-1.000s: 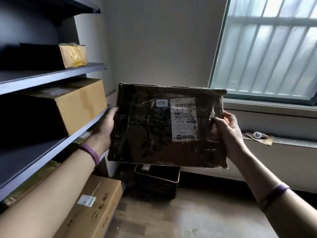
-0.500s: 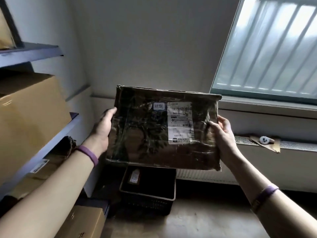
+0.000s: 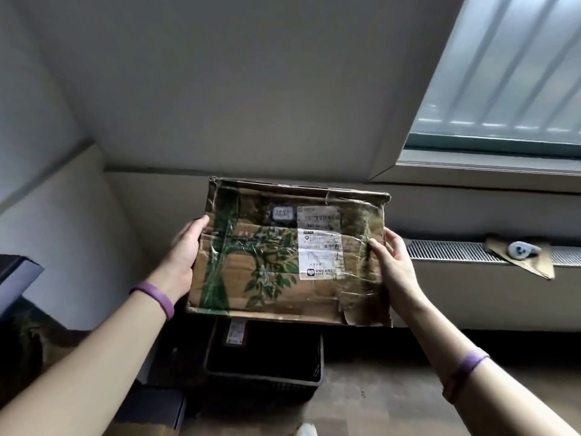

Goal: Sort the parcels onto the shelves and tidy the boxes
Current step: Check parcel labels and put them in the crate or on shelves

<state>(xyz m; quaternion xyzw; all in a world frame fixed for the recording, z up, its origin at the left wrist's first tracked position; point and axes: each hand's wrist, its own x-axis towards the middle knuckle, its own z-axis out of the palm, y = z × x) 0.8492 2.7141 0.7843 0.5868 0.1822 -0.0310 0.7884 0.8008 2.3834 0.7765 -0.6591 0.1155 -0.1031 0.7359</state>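
Head view: a flat brown cardboard parcel (image 3: pixel 276 272) with green leaf print and a white label (image 3: pixel 319 243) hangs upright in mid-air before the grey wall (image 3: pixel 220 89), above a dark plastic basket (image 3: pixel 264 372) on the floor (image 3: pixel 393 388). The left grip (image 3: pixel 184 250) clasps its left edge and the right grip (image 3: pixel 397 265) its right edge, thumbs on the front face.

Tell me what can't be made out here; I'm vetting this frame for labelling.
Head view only.
Label text on the parcel: too small, blurred under shiny tape.
Basket contents: dark, partly behind the parcel.
Left hand fingers: behind the parcel.
Shelf: cut by the left edge.
Pale object on the grille: too small.
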